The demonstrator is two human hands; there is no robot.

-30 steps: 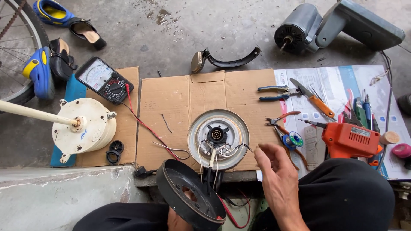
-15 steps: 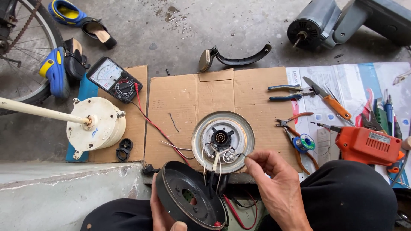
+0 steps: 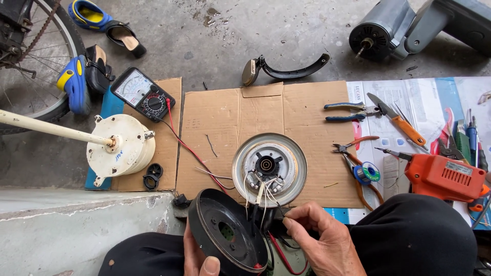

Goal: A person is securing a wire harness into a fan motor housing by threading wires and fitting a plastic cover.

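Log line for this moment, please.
left hand: holds black round housing | right hand: pinches wires from silver motor disc | cardboard underneath

L hand holds black round housing; R hand pinches wires by motor disc.

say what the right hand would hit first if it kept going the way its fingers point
Most likely the black round housing: the right hand points left at the wire bundle it pinches, with the housing just beyond. Depth is unclear.
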